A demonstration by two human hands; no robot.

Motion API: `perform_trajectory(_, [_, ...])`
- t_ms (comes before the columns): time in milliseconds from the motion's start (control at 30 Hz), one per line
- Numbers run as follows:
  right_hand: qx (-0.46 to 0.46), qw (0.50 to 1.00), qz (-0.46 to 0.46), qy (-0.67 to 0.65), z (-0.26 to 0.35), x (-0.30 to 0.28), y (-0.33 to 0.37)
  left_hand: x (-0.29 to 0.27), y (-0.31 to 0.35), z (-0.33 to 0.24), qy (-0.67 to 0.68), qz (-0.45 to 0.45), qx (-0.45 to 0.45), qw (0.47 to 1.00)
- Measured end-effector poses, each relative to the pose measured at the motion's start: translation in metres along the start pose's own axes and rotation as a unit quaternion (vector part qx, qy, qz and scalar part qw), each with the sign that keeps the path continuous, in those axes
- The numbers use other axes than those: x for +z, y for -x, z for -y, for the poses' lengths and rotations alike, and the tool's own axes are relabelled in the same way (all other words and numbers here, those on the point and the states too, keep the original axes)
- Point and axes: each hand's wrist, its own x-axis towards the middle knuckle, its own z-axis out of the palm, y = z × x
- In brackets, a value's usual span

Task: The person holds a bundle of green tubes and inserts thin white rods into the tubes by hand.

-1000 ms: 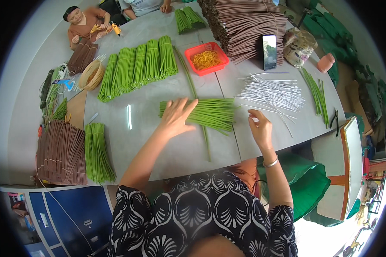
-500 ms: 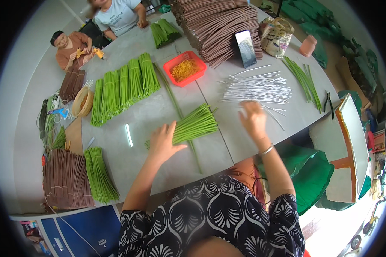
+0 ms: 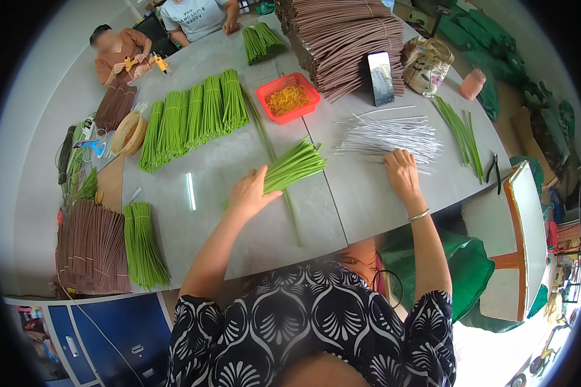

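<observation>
My left hand (image 3: 250,193) is closed around the lower part of a loose bundle of green stems (image 3: 295,166), which points to the far right above the table. Under the bundle, a long green stem (image 3: 269,149) lies across the tabletop. My right hand (image 3: 403,174), with a bangle at the wrist, rests at the near edge of a spread pile of thin white sticks (image 3: 394,135). Its fingers are bent and drawn together on the pile; what lies between the fingertips is hidden.
A red basket (image 3: 290,116) holds yellow rubber bands. Tied green bundles (image 3: 187,119) stand left of it, brown stems (image 3: 345,39) behind. A phone (image 3: 381,79) leans on these. Pliers (image 3: 494,171) lie at the right edge. Two people sit at the far left.
My right hand has come down from above the table onto the near edge of the white sticks, and its fingers have closed. My left hand still grips the green bundle, slightly raised.
</observation>
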Motion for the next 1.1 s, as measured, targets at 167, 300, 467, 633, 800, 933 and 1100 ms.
perform_trajectory(167, [-0.008,0.998,0.005,-0.061,-0.044,0.021,-0.006,0.015,-0.066,-0.009,-0.009,0.091,-0.067,0.994])
perform_trajectory(300, [0.005,0.998,0.014,-0.064,-0.097,0.041,-0.025,0.04,-0.126,-0.059,-0.04,-0.134,0.051,0.989])
perform_trajectory(467, [0.011,1.0,-0.021,0.002,-0.143,0.055,-0.037,0.082,-0.221,-0.16,0.127,-0.008,0.217,0.968])
perform_trajectory(633, [0.041,0.999,0.034,-0.011,-0.273,0.04,-0.099,0.125,-0.37,-0.288,0.001,-0.037,0.283,0.958])
perform_trajectory(800, [0.047,0.994,0.096,0.002,-0.385,0.048,-0.139,0.147,-0.513,-0.356,-0.049,0.095,0.216,0.97])
perform_trajectory(933, [-0.01,0.999,0.044,-0.01,-0.412,0.063,-0.142,0.182,-0.538,-0.344,-0.01,0.059,0.276,0.959])
perform_trajectory(1100, [-0.079,0.995,-0.001,-0.064,-0.421,0.067,-0.146,0.176,-0.517,-0.344,0.02,-0.01,0.285,0.958])
